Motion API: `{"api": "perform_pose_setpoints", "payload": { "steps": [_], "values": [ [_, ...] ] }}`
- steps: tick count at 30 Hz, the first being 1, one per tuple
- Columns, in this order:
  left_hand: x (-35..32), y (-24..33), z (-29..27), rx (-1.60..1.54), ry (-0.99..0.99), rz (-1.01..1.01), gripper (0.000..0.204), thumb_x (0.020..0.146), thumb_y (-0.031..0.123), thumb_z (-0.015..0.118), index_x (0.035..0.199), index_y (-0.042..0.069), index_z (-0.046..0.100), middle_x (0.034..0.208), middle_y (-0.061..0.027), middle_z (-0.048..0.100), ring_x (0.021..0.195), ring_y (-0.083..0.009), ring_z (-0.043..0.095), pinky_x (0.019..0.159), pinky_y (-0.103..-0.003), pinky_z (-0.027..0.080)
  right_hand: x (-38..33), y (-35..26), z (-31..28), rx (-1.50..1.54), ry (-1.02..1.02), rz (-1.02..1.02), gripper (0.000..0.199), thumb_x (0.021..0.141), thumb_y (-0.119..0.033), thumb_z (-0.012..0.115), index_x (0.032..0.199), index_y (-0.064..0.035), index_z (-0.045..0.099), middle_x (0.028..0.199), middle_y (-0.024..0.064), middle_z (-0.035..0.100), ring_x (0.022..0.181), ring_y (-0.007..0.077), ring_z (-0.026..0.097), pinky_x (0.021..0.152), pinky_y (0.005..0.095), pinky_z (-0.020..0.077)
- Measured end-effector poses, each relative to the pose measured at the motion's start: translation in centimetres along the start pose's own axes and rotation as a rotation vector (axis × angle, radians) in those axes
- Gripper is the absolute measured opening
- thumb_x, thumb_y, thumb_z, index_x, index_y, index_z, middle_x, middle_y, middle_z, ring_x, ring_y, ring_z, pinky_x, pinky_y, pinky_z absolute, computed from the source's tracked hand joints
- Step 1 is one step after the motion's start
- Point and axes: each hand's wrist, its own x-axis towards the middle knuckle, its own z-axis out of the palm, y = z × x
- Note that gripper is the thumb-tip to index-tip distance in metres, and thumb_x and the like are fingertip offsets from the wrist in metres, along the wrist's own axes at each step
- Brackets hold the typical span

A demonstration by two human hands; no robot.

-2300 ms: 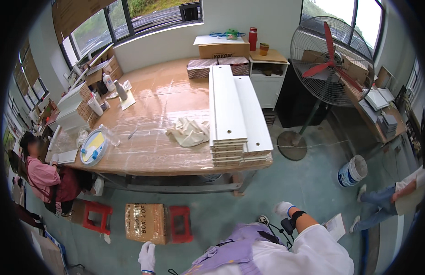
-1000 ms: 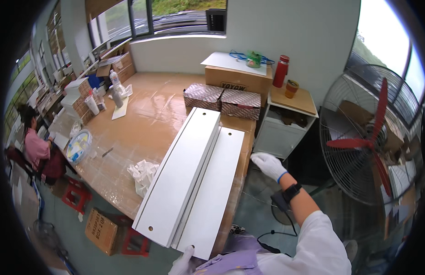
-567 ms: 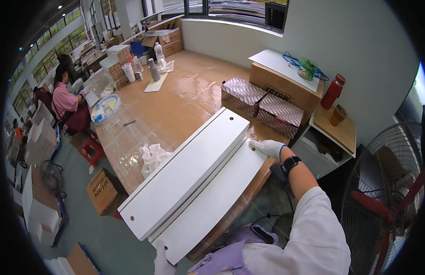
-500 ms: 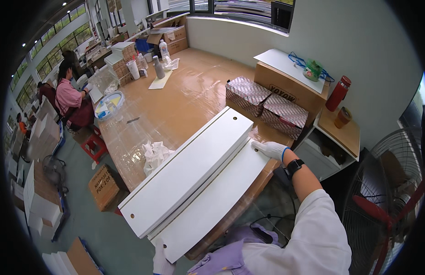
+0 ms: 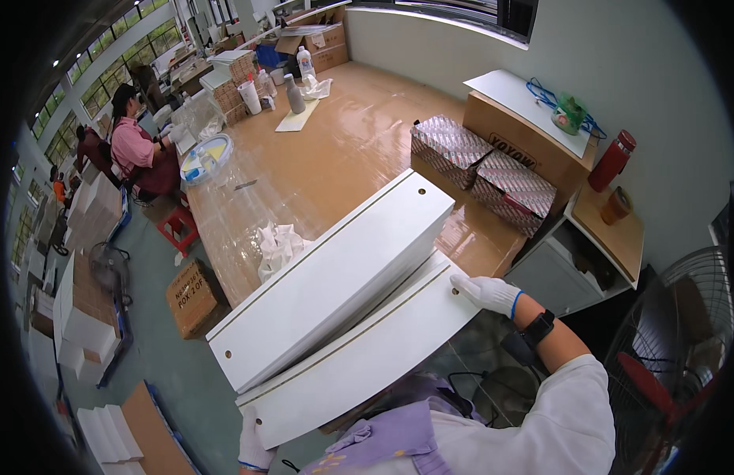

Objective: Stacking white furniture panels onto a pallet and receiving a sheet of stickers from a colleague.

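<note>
A long white panel [image 5: 363, 348] spans my two gloved hands at the table's near edge. It has a narrow groove along its far edge and a small hole near each end. My right hand [image 5: 489, 295] is closed on its right end, the thumb on top by the hole. At the lower left end, my left hand [image 5: 254, 442] grips the other corner; some of its fingers are hidden under the panel. Just beyond lies a stack of similar white panels [image 5: 335, 265], grooved and holed alike. The held panel is tilted beside the stack, its far edge close to it.
Crumpled white cloth [image 5: 280, 249] lies left of the stack on the brown-covered table [image 5: 359, 127]. Patterned boxes [image 5: 513, 190] stand at the right, near a cabinet [image 5: 553, 273] and a fan [image 5: 683, 340]. A co-worker in pink [image 5: 137, 146] sits at the far left.
Both hands have drawn the panel toward me and away from the stack, and its right end has moved nearer. The view has shifted slightly.
</note>
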Motion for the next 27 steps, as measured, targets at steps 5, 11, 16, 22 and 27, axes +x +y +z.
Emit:
{"api": "perform_pose_setpoints", "payload": {
  "steps": [5,11,16,22,27],
  "values": [
    [0.4,0.0,-0.3,-0.205,0.047,-0.080,0.058,0.094,0.046,0.049,0.136,0.007,0.043,0.128,-0.0113,0.056,0.110,-0.0260,0.059,0.090,-0.039,0.051,-0.4,0.4,1.4,0.135,0.082,0.108,0.079,0.091,-0.068,0.028,0.119,-0.0027,0.062,0.116,0.0234,0.062,0.110,0.0360,0.057,0.097,0.0355,0.0406],
    [0.6,0.2,-0.3,-0.066,0.085,-0.051,0.062,0.093,0.050,0.051,0.136,0.006,0.043,0.126,-0.0112,0.057,0.112,-0.0246,0.058,0.090,-0.035,0.051,-0.4,1.0,-0.1,0.141,0.083,0.178,0.078,0.092,-0.067,0.031,0.122,0.0004,0.058,0.112,0.0279,0.061,0.106,0.0335,0.058,0.090,0.0351,0.0446],
    [1.1,-0.3,-1.2,-0.122,0.063,-0.016,0.066,0.095,0.053,0.044,0.140,0.006,0.038,0.130,-0.0115,0.054,0.115,-0.0248,0.057,0.091,-0.035,0.050,-0.5,1.0,-0.1,0.237,0.012,0.030,0.079,0.093,-0.067,0.028,0.127,0.0014,0.051,0.107,0.0288,0.059,0.095,0.0335,0.057,0.085,0.0377,0.0456],
    [1.3,-0.3,-0.3,-0.201,0.009,0.029,0.068,0.096,0.058,0.036,0.141,0.007,0.037,0.134,-0.0107,0.051,0.119,-0.0235,0.054,0.096,-0.035,0.047,2.0,6.5,0.2,-0.174,-0.100,-0.314,0.074,0.097,-0.034,0.045,0.148,-0.0047,0.001,0.097,0.0303,0.058,0.081,0.0391,0.058,0.075,0.0399,0.0503],
    [0.7,0.2,0.2,-0.177,-0.006,0.011,0.066,0.097,0.057,0.035,0.141,0.008,0.037,0.134,-0.0101,0.052,0.120,-0.0222,0.053,0.099,-0.034,0.044,1.2,5.0,0.9,-0.002,-0.027,-0.237,0.075,0.095,-0.064,0.021,0.139,-0.0038,0.026,0.096,0.0225,0.059,0.082,0.0310,0.058,0.072,0.0351,0.0498]
  ]
}}
